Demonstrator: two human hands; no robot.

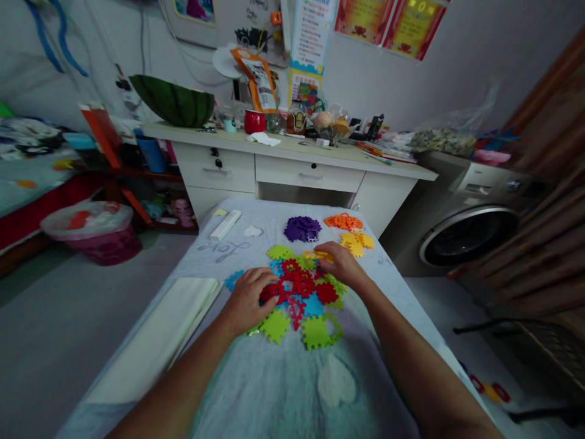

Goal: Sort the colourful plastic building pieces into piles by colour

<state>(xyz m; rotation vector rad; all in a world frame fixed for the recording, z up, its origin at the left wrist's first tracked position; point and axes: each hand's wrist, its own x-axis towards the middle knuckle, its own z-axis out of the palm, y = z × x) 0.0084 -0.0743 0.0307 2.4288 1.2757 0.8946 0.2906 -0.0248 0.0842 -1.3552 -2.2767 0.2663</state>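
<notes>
A heap of toothed plastic puzzle pieces (305, 299) in red, lime green and blue lies in the middle of a cloth-covered table (274, 378). My left hand (247, 300) rests on the heap's left side, fingers curled over a red piece (274, 291). My right hand (343, 264) lies on the heap's far right edge, fingers closed on a yellow piece (316, 255). Beyond the heap sit separate small piles: purple pieces (302, 228), orange pieces (343, 221) and yellow pieces (357, 242).
A white remote-like bar (225, 224) and folded pale cloth (164, 329) lie on the table's left. Behind stands a white desk (292, 171) with a watermelon half (173, 100), a red cup and clutter. A washing machine (466, 228) is right, a pink bin (94, 231) left.
</notes>
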